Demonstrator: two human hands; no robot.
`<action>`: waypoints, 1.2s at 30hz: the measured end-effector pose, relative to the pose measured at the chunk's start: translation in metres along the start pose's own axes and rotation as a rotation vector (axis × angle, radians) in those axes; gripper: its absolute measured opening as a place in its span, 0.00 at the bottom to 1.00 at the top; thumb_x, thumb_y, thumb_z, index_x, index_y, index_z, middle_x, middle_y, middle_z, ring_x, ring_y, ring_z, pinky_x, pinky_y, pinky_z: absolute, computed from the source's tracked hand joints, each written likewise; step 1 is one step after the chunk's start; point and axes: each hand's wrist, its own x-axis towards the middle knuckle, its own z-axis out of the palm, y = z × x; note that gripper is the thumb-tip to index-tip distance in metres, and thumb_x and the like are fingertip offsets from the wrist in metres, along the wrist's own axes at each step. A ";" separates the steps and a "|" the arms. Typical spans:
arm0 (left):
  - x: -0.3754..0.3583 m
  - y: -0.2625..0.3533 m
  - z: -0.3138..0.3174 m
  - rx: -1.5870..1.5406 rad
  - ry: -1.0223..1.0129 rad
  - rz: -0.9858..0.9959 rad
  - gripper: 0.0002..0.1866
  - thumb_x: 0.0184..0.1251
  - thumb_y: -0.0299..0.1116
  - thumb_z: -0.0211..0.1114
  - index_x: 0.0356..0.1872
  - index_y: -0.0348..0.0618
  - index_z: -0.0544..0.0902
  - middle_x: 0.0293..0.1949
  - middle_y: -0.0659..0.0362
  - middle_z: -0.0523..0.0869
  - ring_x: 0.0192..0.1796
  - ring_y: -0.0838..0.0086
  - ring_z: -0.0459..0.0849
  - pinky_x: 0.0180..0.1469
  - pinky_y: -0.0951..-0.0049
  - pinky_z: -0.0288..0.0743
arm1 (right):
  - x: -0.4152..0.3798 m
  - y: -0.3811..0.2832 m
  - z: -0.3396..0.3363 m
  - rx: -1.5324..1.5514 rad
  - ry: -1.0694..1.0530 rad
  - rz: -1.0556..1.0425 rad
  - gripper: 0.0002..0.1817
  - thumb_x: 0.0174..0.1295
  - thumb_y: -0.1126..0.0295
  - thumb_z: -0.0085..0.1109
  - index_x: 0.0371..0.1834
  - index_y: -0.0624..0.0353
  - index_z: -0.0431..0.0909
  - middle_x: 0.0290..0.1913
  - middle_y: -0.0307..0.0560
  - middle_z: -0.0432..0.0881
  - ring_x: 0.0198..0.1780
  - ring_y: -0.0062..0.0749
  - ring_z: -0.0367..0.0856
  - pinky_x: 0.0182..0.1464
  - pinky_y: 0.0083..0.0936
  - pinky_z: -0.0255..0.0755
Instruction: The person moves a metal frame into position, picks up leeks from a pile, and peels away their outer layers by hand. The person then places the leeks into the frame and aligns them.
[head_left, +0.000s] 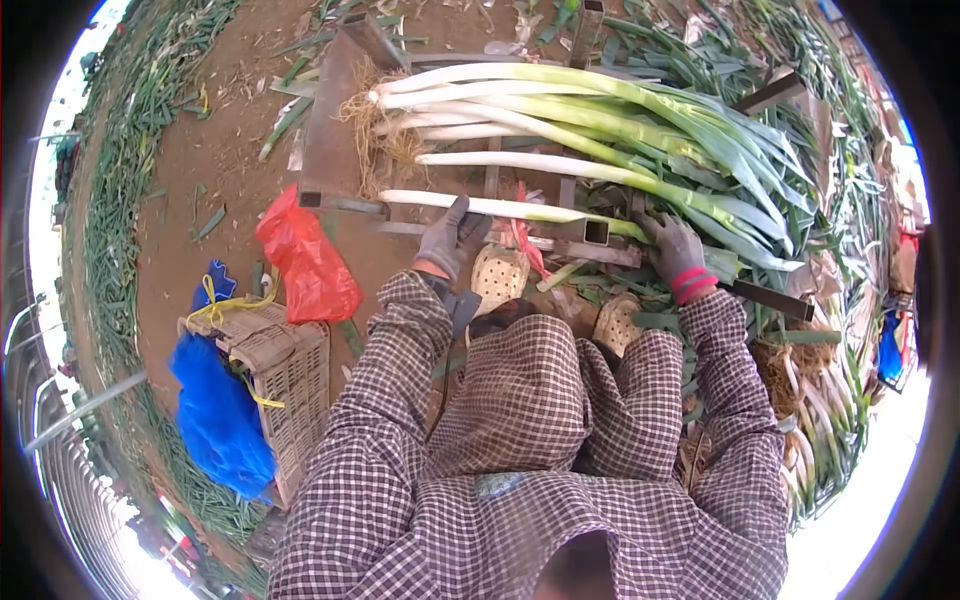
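In the head view, several trimmed leeks (520, 118) lie side by side across a metal rack (330, 160), roots to the left and green leaves to the right. Nearest to me is a single leek (530, 211), set apart along the rack's front edge. My left hand (452, 242), in a grey glove, is closed round its white stem. At the green end, the fingers of my gloved right hand (676, 248) curl over the same leek. Another leek (520, 160) lies just beyond it.
A wicker basket (290, 370) with blue netting (215, 410) stands at left, beside a red plastic bag (305, 260). Square metal posts (370, 40) rise from the rack's corners. More leeks (820, 420) are piled at right, and cut leaves litter the soil.
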 end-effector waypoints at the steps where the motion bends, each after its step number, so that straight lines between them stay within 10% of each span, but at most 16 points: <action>1: -0.007 0.000 0.006 0.004 0.022 0.030 0.15 0.69 0.32 0.67 0.52 0.36 0.77 0.48 0.50 0.84 0.50 0.59 0.86 0.56 0.59 0.84 | 0.005 -0.001 -0.005 0.012 -0.008 0.008 0.30 0.54 0.66 0.66 0.64 0.38 0.75 0.50 0.49 0.80 0.50 0.49 0.82 0.50 0.41 0.78; 8: -0.004 -0.002 0.006 0.103 0.164 0.081 0.13 0.71 0.37 0.65 0.45 0.36 0.79 0.41 0.50 0.86 0.44 0.58 0.88 0.51 0.57 0.87 | 0.009 -0.008 -0.028 -0.017 -0.192 0.019 0.29 0.56 0.58 0.68 0.62 0.48 0.75 0.52 0.47 0.80 0.53 0.46 0.81 0.54 0.42 0.75; 12: 0.000 0.000 0.013 0.175 0.168 0.075 0.15 0.72 0.37 0.62 0.51 0.35 0.77 0.44 0.49 0.84 0.46 0.58 0.86 0.52 0.59 0.87 | 0.034 0.001 -0.042 0.111 0.175 0.051 0.26 0.57 0.57 0.69 0.60 0.45 0.76 0.53 0.45 0.80 0.54 0.45 0.80 0.56 0.42 0.75; 19: -0.008 0.002 0.015 0.207 0.133 0.031 0.23 0.72 0.39 0.63 0.60 0.34 0.73 0.53 0.47 0.80 0.54 0.57 0.83 0.58 0.58 0.83 | 0.065 0.009 -0.035 -0.056 -0.012 0.252 0.20 0.56 0.68 0.67 0.52 0.43 0.77 0.50 0.44 0.79 0.55 0.46 0.79 0.53 0.41 0.76; 22: -0.009 0.001 0.012 0.226 0.126 0.046 0.20 0.71 0.38 0.64 0.56 0.35 0.75 0.51 0.48 0.81 0.51 0.59 0.85 0.56 0.61 0.85 | 0.059 -0.003 -0.057 0.067 0.186 0.001 0.20 0.55 0.71 0.65 0.52 0.43 0.77 0.49 0.45 0.80 0.51 0.49 0.81 0.51 0.42 0.77; 30: -0.018 0.002 0.017 0.195 0.072 0.075 0.18 0.71 0.36 0.65 0.54 0.36 0.76 0.51 0.50 0.82 0.50 0.61 0.85 0.53 0.66 0.86 | 0.112 -0.042 -0.028 -0.035 -0.417 0.077 0.20 0.63 0.76 0.52 0.56 0.46 0.78 0.55 0.52 0.82 0.57 0.49 0.82 0.56 0.43 0.77; 36: -0.019 0.001 0.015 0.196 0.090 0.062 0.17 0.71 0.35 0.65 0.55 0.36 0.78 0.50 0.53 0.83 0.49 0.64 0.84 0.46 0.67 0.85 | 0.094 -0.039 -0.027 -0.104 -0.353 0.154 0.19 0.62 0.72 0.54 0.56 0.42 0.78 0.48 0.52 0.84 0.50 0.49 0.85 0.50 0.44 0.79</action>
